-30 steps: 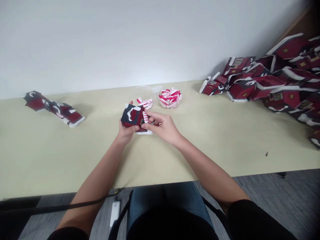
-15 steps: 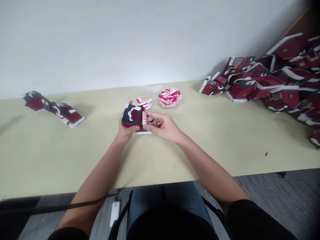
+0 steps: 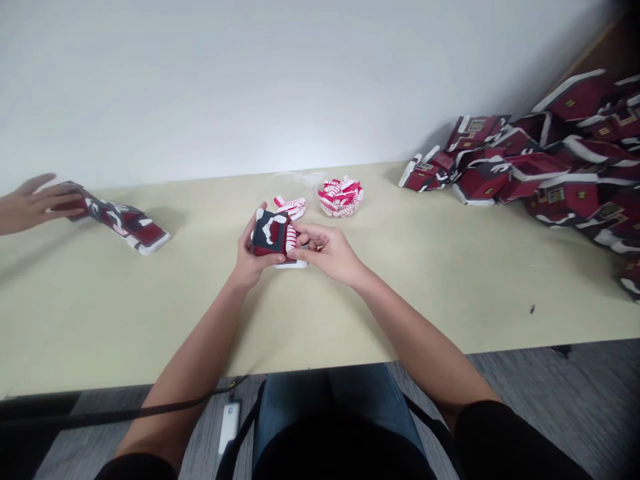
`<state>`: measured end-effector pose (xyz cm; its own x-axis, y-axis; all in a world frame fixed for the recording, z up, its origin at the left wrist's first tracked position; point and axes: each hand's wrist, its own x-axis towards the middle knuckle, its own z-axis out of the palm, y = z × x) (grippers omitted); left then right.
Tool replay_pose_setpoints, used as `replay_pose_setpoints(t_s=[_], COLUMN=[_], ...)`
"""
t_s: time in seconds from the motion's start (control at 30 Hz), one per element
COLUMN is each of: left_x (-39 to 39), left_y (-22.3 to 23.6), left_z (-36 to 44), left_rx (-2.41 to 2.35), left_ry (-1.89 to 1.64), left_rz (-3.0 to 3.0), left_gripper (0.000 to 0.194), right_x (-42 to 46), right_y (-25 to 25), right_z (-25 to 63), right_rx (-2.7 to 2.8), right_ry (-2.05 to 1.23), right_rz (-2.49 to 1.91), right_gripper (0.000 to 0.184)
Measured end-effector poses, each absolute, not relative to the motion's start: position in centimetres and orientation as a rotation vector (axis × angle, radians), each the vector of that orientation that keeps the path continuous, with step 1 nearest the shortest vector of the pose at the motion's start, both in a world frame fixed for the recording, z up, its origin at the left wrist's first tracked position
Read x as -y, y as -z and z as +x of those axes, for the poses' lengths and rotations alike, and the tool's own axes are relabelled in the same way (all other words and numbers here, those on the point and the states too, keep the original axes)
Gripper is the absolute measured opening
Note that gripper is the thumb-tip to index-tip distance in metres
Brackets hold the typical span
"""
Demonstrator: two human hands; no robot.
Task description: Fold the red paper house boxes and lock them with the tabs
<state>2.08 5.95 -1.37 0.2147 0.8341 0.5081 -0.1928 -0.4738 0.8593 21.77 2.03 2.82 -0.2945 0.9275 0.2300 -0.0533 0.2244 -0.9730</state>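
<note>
Right fingers (image 3: 306,235) hide lower corner of cardboard house (image 3: 267,233).

A red card house (image 3: 269,235) with white-trimmed navy roof sits in the left hand (image 3: 251,261).

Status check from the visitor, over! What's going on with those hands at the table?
Left hand cradling small red model house, dark roof, white trim. Right hand, fingers at candy-cane strip on its side. Loose striped pieces just beyond. Co-worker's hand far left, on another house.

Left hand (image 3: 253,257) cupped upward, right hand (image 3: 327,252) just beside it, palm down, reaching across, both bare
</note>
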Motion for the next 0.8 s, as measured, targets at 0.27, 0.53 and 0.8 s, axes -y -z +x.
replay_pose_setpoints(t_s=[0.27,0.53,0.8], left_x=[-6.0,-5.7,-5.2], left_y=[1.4,1.5,1.4], left_z=[2.1,2.3,2.7], left_rx=[-0.655,-0.727,-0.794], left_ry=[-1.465,-1.459,-1.426], left_rz=[1.605,1.594,1.461], left_gripper=[0.111,0.106,0.11], right_x=[-2.2,-2.6,-3.4], right_y=[-2.5,-2.2,-1.3], right_z=[21.6,21.7,21.2], right_rx=[1.463,1.466,1.402], right_ry=[-1.293,-1.324,-1.362], right_rz=[-0.839,-0.806,-0.738], right_gripper=[0.071,0.065,0.061])
